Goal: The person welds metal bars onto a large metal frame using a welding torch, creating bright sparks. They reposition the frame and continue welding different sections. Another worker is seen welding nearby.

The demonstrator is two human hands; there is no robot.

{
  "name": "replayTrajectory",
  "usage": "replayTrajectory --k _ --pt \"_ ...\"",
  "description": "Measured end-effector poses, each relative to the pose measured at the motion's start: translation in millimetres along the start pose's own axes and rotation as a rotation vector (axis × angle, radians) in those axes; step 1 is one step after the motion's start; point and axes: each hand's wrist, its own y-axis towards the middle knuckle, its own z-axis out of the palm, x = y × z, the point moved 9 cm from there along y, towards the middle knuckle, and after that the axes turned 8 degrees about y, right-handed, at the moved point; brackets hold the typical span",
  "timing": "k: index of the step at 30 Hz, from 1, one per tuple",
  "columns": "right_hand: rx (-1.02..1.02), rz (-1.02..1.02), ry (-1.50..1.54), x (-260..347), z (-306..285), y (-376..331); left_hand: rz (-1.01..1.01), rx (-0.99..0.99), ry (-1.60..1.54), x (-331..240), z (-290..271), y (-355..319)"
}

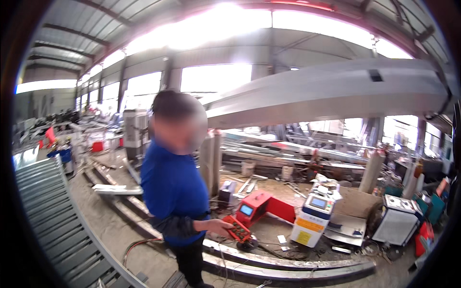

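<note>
Neither of the wearer's own hands is in view, so their state cannot be told. A co-worker in a blue top grips a red pendant controller in one hand, held at waist height above a steel beam on the floor. The controller appears light, rigid and button-faced; best held around its body.

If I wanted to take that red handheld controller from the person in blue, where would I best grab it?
Probably by the far end of the red controller, coming from the right. The co-worker's hand wraps its near end, and the flat oblong body sticks out free beyond the fingers.
</note>
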Motion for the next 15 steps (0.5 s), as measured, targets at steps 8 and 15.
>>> replayTrajectory --k 8,15 --pt "0.459 0.012 0.201 17.4 68.6 31.0 0.054 -0.028 -0.072 1.0 35.9 7.0" --pt "0.605 -0.267 -0.018 21.8 69.8 61.1 -0.012 -0.089 -0.021 9.1 16.7 3.0"
